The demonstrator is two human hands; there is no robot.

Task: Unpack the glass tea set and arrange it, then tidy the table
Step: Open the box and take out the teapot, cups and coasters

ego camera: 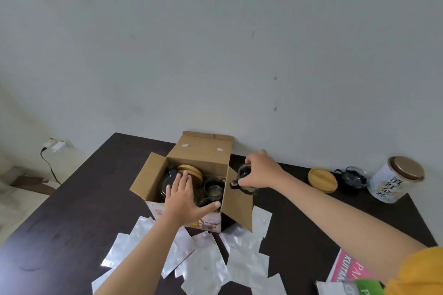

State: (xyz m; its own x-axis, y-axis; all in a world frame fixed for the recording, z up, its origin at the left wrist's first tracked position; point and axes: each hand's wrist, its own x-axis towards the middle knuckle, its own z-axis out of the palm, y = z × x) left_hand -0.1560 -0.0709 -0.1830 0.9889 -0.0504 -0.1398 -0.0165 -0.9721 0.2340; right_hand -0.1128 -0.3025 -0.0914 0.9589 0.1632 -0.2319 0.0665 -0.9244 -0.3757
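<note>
An open cardboard box (203,155) stands at the back middle of the dark table (299,227). Inside it are a glass teapot with a bamboo lid (188,170) and glass cups (214,189). My left hand (185,201) lies flat and spread over the box's near edge, fingers over the glassware. My right hand (259,171) grips a small glass cup with a dark handle (243,175) just right of the box, above its right flap. A bamboo lid (322,179) and another glass cup (353,177) sit further right.
Several silvery plastic bags (208,261) lie scattered in front of the box. A white tin with a bronze lid (395,179) stands at the back right corner. A pink booklet (352,270) lies at the near right. A charger and cable (51,151) are on the wall at left.
</note>
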